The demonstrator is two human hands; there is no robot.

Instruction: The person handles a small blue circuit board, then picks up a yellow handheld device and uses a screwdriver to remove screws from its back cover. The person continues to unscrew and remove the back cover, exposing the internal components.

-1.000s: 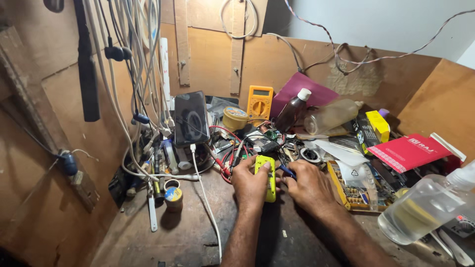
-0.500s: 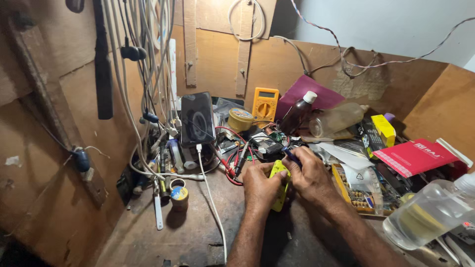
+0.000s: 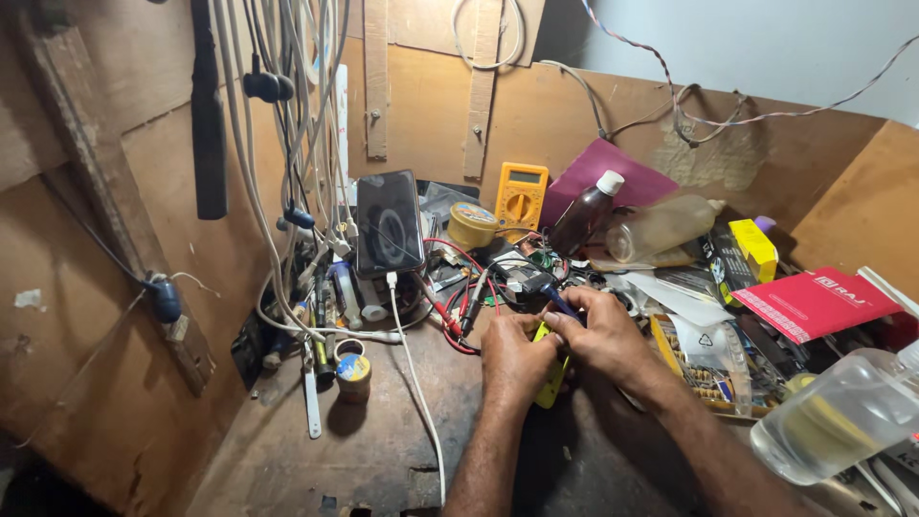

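My left hand (image 3: 512,359) grips a small yellow-green device (image 3: 551,391) against the dark workbench, covering most of it. My right hand (image 3: 601,333) lies over the device's top and pinches a thin tool with a blue handle (image 3: 559,302) that points toward the device. Both hands touch each other near the middle of the bench. Red and black probe leads (image 3: 459,311) lie just left of my hands.
A black phone (image 3: 388,223) leans upright among hanging white cables. A yellow multimeter (image 3: 521,193), a tape roll (image 3: 471,225), a dark bottle (image 3: 584,213), a red box (image 3: 814,299) and a clear plastic bottle (image 3: 847,412) crowd the bench. Wooden walls enclose the left and back.
My hands and the yellow-green device have stayed together on the bench, and my right hand has shifted further over the device. The camera view moved slightly.
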